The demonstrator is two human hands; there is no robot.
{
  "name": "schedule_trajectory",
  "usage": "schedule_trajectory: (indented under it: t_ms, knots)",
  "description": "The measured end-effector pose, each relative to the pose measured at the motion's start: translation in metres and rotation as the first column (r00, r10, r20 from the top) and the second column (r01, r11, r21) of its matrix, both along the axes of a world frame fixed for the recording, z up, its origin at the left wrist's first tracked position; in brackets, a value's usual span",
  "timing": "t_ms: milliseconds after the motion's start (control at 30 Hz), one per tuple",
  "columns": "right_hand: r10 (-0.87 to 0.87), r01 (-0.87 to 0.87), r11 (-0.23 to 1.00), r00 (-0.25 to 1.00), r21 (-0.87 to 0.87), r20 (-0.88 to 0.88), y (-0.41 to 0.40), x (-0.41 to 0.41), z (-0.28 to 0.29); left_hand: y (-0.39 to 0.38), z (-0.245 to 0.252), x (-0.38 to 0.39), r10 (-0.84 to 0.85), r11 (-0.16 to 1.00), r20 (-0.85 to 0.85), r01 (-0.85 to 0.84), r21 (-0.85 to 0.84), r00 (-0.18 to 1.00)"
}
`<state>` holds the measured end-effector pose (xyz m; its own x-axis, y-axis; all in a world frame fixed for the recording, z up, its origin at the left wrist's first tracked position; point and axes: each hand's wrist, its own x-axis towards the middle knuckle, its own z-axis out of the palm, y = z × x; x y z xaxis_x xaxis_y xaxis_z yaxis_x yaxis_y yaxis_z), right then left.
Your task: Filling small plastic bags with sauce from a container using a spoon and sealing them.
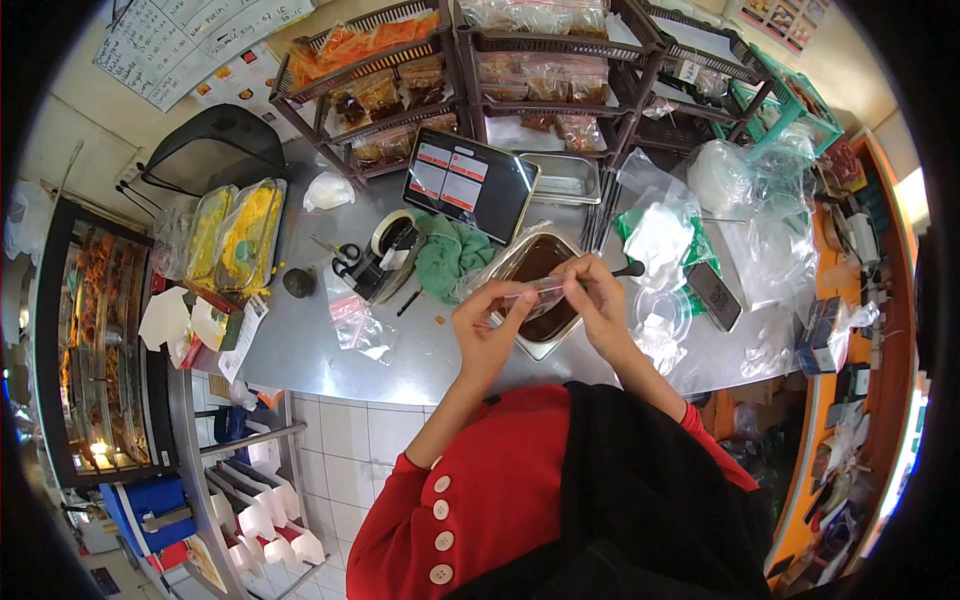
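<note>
Between both hands is a small transparent zip-lock bag (545, 286) with a reddish seal line. My left hand (486, 319) pinches one end of it, and the fingers of my right hand (602, 306) grip the other. Whether the bag holds anything cannot be made out. Directly beneath sits a steel pan (538, 351) with dark brown sauce (541, 253), partly covered by my hands. A ladle's black handle (630, 269) sticks out past my right hand; its bowl is hidden. More zip-lock bags (360, 330) lie on the steel table to the left.
Behind the pan are a tablet (471, 184), a green cloth (454, 259) and racks of filled bags (540, 79). Scissors (345, 253) and a tape dispenser (390, 262) stand left. At right lie a phone (714, 295) and plastic bags (780, 255). Yellow food trays (244, 240) occupy the far left.
</note>
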<state>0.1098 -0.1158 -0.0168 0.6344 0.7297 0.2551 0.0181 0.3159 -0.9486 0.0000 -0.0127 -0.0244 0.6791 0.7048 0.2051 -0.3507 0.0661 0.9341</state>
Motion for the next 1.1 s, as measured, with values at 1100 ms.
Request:
schedule_trajectory:
  t_ms: [1100]
  knots:
    - [-0.72, 0.745, 0.597, 0.334, 0.298, 0.608, 0.145, 0.329, 0.127, 0.134, -0.133, -0.168, 0.789, 0.547, -0.414, -0.213, 0.81, 0.453]
